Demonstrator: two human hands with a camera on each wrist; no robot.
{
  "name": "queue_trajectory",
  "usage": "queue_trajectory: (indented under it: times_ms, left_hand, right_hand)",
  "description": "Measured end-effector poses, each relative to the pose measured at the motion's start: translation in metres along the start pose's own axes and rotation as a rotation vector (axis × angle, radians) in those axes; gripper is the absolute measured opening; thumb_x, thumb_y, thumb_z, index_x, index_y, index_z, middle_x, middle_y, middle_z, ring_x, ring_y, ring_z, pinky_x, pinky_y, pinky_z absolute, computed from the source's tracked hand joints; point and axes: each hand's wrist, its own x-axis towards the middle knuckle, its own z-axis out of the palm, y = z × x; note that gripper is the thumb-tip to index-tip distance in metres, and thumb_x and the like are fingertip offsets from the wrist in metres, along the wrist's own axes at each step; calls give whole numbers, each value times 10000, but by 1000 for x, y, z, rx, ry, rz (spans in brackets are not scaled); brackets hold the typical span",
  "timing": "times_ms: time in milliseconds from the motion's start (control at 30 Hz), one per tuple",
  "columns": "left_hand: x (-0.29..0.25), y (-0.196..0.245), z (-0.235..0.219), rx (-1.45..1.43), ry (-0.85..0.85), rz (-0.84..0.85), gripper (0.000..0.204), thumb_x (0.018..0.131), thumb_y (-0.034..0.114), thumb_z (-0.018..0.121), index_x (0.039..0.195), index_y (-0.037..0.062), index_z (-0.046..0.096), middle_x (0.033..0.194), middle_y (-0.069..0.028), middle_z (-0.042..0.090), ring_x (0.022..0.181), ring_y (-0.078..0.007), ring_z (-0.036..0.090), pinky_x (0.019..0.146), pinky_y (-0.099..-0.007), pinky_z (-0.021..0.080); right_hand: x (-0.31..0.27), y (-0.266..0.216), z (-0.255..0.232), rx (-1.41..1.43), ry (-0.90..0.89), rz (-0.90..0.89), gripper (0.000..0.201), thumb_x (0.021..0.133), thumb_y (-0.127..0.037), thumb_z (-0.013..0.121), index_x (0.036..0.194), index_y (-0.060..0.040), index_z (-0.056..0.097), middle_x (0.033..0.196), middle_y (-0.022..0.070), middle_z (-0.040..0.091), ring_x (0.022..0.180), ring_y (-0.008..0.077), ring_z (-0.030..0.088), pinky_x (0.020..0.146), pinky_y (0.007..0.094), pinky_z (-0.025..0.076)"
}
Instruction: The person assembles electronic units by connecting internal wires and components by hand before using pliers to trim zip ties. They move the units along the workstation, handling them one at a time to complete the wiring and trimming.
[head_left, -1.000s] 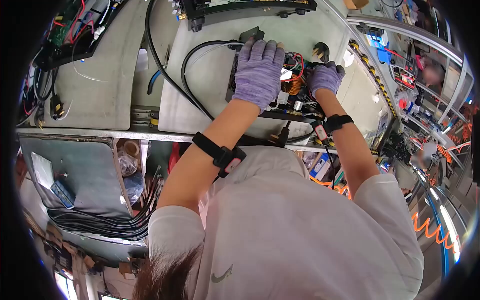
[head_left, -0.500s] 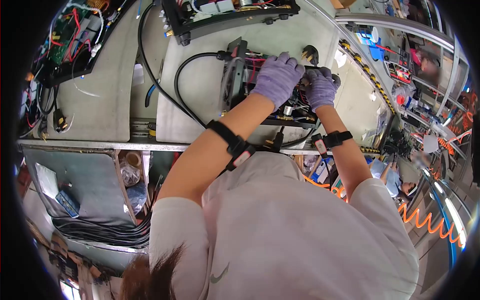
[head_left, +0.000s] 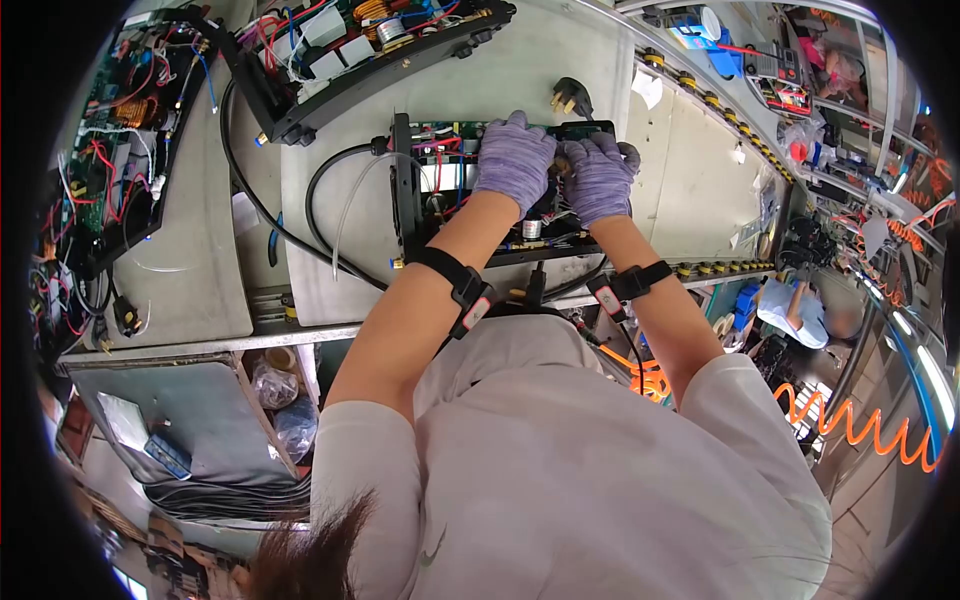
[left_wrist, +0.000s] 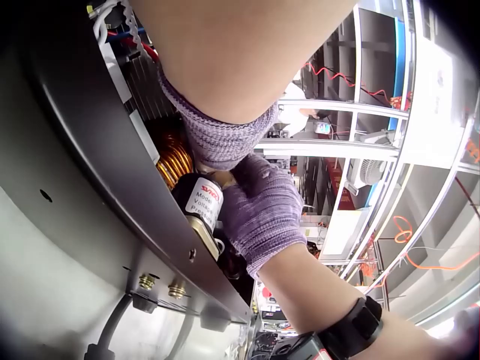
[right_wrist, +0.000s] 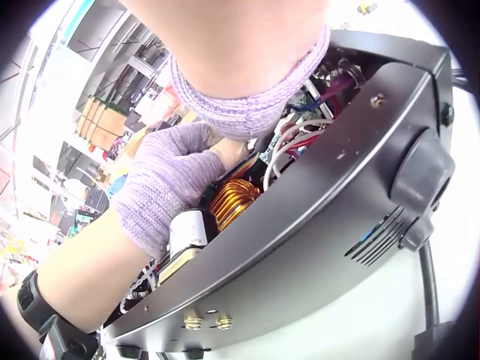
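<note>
An open black electronics housing (head_left: pixel 400 190) lies on the bench, packed with wires, a copper coil (right_wrist: pixel 235 201) and a labelled black cylinder (left_wrist: pixel 202 199). My left hand (head_left: pixel 515 163), in a purple knit glove, reaches over its middle with fingers bent down among the parts. Close beside it, my right hand (head_left: pixel 600 178), gloved alike, reaches into the right part of the housing. In the right wrist view the fingertips meet just past the coil. What the fingers touch there is hidden by the hands, so I cannot tell whether either hand grips a part.
Another open housing (head_left: pixel 380 75) stands behind, and a third one (head_left: pixel 130 150) is at the left. A black power cable (head_left: pixel 318 200) curves across the bench to the housing's left end. A plug (head_left: pixel 573 97) lies behind the right hand. Shelving rises at the right.
My left hand has shifted from the housing's left part toward my right hand, so both now work side by side. The head view has turned, and the housing appears farther left.
</note>
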Motion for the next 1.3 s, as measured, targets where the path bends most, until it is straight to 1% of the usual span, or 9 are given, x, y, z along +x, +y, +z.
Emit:
queue_trajectory:
  times_ms: [267,433,467,633,800,933,1033,1133,1300]
  left_hand:
    - [0,0,4,-62,-17,-58,342,681,213,633,1017,153,655,1003,-9,627,1022,-228,506,874,-399,397]
    - [-35,-7,-25,-163,184,-161,462,717,199,624,1174,164,574,1200,-15,550,1137,-246,447,963,-421,340]
    - [-44,-13,-37,-72,104,-142,480,733,204,621,1205,173,542,1259,-5,509,1167,-254,422,981,-439,315]
    - [-100,-44,-48,92,327,-304,471,737,230,612,1202,196,545,1256,20,503,1146,-248,422,955,-459,299]
    - [-117,-52,-36,58,418,-345,491,708,262,621,1192,216,550,1292,54,468,1156,-235,381,931,-455,303]
    - [-114,-53,-36,-47,458,-355,492,685,239,633,1171,213,564,1285,49,472,1135,-245,405,927,-457,311]
    - [-115,-56,-35,-63,473,-340,485,687,236,632,1166,206,567,1277,45,478,1122,-252,418,922,-463,313]
    - [-115,-56,-35,-89,483,-338,469,687,227,630,1152,198,574,1268,40,484,1115,-251,424,917,-466,316]
    - [-116,-57,-37,-107,476,-340,460,677,220,631,1133,194,585,1263,43,487,1102,-247,434,915,-458,319]
  right_hand:
    - [9,-10,-18,79,-101,115,293,672,-233,627,963,-207,657,942,-19,655,1088,170,495,952,476,286]
    - [38,-7,-34,-82,-361,3,289,661,-283,652,941,-219,682,941,-17,667,1127,189,489,962,497,293]
    - [38,-4,-31,-115,-362,-45,294,657,-287,663,945,-234,687,934,-22,667,1139,187,482,954,499,298]
    - [52,-10,-27,-314,-548,-165,331,664,-364,694,964,-223,706,958,23,673,1160,228,481,1028,494,276]
    - [52,-10,-15,-258,-397,-231,295,664,-377,698,898,-198,720,890,35,685,1123,222,508,1026,472,286]
    - [56,-12,-17,-329,-466,-194,238,663,-339,674,847,-196,724,865,39,683,1022,216,570,967,450,323]
    - [64,-16,-12,-435,-519,-178,378,681,-551,666,911,-254,709,860,54,671,913,202,606,871,400,349]
    - [68,-28,-24,-392,-607,-102,219,668,-326,663,811,-169,715,862,83,679,971,227,596,945,414,335]
    - [64,-28,-19,-374,-552,-105,207,670,-324,664,798,-170,713,844,87,676,937,222,610,930,404,340]
